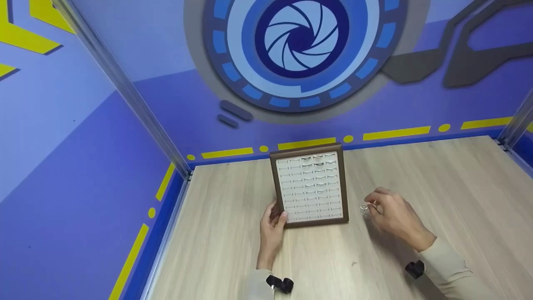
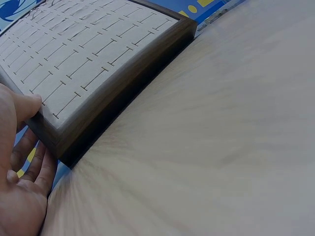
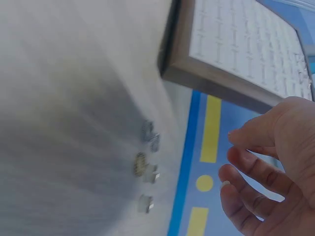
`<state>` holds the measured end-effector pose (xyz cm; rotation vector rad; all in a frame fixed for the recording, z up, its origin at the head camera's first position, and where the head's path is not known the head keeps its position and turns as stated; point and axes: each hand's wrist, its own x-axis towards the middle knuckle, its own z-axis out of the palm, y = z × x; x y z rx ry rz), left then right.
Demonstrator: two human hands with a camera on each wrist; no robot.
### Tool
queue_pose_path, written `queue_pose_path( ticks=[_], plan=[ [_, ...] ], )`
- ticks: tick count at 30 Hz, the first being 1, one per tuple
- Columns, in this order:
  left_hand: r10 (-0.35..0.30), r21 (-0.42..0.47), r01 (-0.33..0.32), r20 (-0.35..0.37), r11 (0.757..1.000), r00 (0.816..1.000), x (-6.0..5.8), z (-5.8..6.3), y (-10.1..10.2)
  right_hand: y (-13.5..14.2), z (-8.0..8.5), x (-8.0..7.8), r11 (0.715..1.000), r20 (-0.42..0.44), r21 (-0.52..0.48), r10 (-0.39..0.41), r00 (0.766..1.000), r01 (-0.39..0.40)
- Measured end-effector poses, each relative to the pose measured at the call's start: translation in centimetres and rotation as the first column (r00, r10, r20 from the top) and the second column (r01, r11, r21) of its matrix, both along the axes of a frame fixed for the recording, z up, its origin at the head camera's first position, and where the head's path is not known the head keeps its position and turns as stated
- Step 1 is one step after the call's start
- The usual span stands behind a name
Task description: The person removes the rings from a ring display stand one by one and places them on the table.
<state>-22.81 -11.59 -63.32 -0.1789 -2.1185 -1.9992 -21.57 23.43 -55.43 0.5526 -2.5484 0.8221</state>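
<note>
A brown-framed ring display tray stands tilted on the table, its white padded face lined with rows of slots. Several rings sit in slots of the upper and middle rows. My left hand holds its lower left corner; in the left wrist view the thumb presses the front and the other fingers are behind. To the right, my right hand hovers by several loose rings. The right wrist view shows its fingers loosely bent, nothing visible between them, and a gold-coloured ring among silver ones.
The wood-grain table meets a blue patterned wall at the back and left. A metal post rises at the back left corner. Black wrist cameras sit on both forearms.
</note>
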Motion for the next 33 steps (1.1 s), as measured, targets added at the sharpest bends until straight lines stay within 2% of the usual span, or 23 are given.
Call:
queue_pose_path(
  ticks=[12,19,26,33],
  plan=[
    [-0.008,0.027,0.007,0.007,1.0,1.0,0.0,-0.1,-0.1,-2.5,2.1,-1.0,0.998,-0.064,-0.041,0.045,0.997,-0.047],
    [-0.011,-0.002,0.011,-0.005,1.0,1.0,0.1,0.1,-0.1,-3.9,3.0,-1.6,0.994,-0.107,-0.068,0.073,0.992,-0.08],
    [-0.047,0.006,0.047,-0.041,0.999,0.998,1.3,2.7,-0.2,-5.3,4.2,-2.2,0.986,-0.118,-0.121,0.103,0.988,-0.117],
    [-0.038,0.011,0.039,-0.036,0.999,0.999,1.5,3.2,0.0,-6.6,5.0,-3.0,0.99,-0.17,-0.099,0.085,0.982,-0.103]
  ],
)
